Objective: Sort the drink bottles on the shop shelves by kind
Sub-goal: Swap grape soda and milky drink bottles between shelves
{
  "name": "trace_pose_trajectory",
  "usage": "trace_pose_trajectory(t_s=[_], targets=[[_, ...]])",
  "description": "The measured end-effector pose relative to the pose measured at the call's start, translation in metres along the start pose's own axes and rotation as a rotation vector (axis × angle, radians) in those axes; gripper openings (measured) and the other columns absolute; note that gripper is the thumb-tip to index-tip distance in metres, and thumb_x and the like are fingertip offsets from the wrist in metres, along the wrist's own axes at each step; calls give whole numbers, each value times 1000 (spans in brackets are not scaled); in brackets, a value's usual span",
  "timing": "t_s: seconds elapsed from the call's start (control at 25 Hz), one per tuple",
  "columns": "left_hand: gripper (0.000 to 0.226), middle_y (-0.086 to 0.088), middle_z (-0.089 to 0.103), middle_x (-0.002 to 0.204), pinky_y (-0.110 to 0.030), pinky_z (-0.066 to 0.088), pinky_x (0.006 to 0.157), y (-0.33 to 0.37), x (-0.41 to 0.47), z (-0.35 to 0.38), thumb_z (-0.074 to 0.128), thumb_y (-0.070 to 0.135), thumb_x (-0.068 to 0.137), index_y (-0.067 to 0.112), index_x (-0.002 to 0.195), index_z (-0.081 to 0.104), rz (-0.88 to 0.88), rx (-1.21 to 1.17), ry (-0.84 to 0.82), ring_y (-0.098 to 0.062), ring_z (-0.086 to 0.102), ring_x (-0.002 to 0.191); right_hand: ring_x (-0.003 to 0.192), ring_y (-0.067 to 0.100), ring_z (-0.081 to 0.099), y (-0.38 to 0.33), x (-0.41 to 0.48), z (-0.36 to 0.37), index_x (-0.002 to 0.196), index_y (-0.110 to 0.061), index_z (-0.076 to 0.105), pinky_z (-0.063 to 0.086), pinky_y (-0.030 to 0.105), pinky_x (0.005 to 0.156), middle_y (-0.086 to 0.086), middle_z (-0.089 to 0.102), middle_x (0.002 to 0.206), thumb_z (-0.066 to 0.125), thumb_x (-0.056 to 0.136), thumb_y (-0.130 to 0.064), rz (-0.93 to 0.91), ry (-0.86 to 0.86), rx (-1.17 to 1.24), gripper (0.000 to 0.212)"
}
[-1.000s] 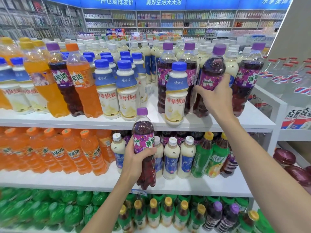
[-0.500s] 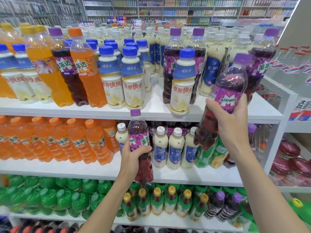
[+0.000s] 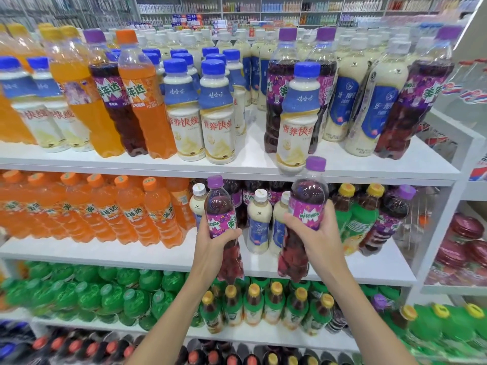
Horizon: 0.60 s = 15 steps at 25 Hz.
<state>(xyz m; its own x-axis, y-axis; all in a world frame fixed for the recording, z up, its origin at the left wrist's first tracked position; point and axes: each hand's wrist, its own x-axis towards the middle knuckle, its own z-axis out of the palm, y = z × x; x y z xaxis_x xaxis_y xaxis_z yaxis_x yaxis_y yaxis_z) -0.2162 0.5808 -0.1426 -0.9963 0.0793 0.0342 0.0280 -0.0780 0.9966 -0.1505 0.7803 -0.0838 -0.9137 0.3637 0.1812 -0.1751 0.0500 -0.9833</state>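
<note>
My left hand (image 3: 213, 242) grips a purple-capped grape soda bottle (image 3: 220, 206) by its middle, upright in front of the second shelf (image 3: 105, 255). My right hand (image 3: 315, 233) holds a second grape soda bottle (image 3: 307, 198) the same way, slightly higher and tilted a little right. Both bottles hang in the air before white milk-drink bottles (image 3: 259, 219) on that shelf. More grape soda bottles (image 3: 276, 83) stand on the top shelf (image 3: 250, 156), mixed with blue-capped milk drinks (image 3: 296, 114) and orange sodas (image 3: 143, 96).
Orange soda bottles (image 3: 105, 209) fill the second shelf's left side. Green-labelled tea bottles (image 3: 355, 219) and one grape bottle (image 3: 390, 217) stand at its right end. Green bottles (image 3: 87, 293) and yellow-capped teas (image 3: 253, 304) fill the third shelf. A white upright post (image 3: 445, 206) bounds the right.
My right hand took a grape soda bottle off the top shelf and brought it down beside the one in my left hand. The left hand stayed roughly in place.
</note>
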Motion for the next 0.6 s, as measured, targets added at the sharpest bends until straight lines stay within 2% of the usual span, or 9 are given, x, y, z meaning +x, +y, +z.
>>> trace_pose_trajectory(t_s=[0.12,0.2,0.36,0.44,0.6], targets=[[50,0,70,106,-34,54,84,-10,3,-3,81,19,82,29,125,57,-18,19,6,-17,69,97,106,10,69,22,-5,12,126,-35,56,55,47,97,-12,71,112,81,88,-19,45,-37,-13,48],[55,8,68,116,-31,53,90,-16,4,-5,81,18,86,38,130,54,-32,44,-1,-8,67,104,105,9,68,34,-8,18,124,-35,56,54,50,100,-15,70,110,81,87,-21,78,-55,-29,48],[64,12,65,129,-33,51,100,-26,10,-8,83,24,86,39,137,48,-29,90,-20,-5,64,116,113,7,66,49,-9,29,136,-37,49,52,41,102,-15,67,121,81,87,-17,76,-93,-48,62],[62,16,65,129,-28,50,100,-29,13,-7,83,20,87,40,134,48,-33,89,-18,1,63,115,115,4,64,55,-9,35,138,-39,47,51,36,102,-19,66,124,81,87,-17,81,-118,-60,66],[67,18,63,133,-30,49,106,-38,21,-4,83,19,87,31,142,47,-30,124,-35,7,60,117,115,5,64,66,-8,45,139,-31,47,51,42,104,-20,65,121,82,86,-17,109,-133,-88,65]])
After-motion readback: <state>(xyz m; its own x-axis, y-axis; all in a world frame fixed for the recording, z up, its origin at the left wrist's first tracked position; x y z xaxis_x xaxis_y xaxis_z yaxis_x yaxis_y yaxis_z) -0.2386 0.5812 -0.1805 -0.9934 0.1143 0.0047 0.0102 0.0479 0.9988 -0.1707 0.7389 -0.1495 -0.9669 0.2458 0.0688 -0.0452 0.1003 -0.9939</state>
